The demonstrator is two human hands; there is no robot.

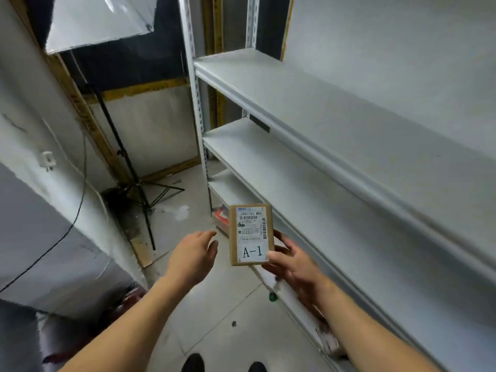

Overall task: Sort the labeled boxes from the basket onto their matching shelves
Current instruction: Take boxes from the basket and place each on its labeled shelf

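On the left a black light stand [126, 162] stands on the floor [214, 312], and the left hand [192, 257] hovers with its fingers loose, holding nothing. Just right of it, the right hand [292, 264] has its fingers wrapped round one small brown cardboard box [251, 234], held upright in the air, with a white barcode label marked "A-1". Farther right, the white shelf unit [335, 124] shows three shelves, cut off at the edge, and red things low by its post are too blurry to tell.

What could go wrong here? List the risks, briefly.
1. The right hand alone grips the A-1 box by its lower right corner; the left hand is off it, so it could slip.
2. No shelf labels are readable on the white shelves, so it could be misplaced.
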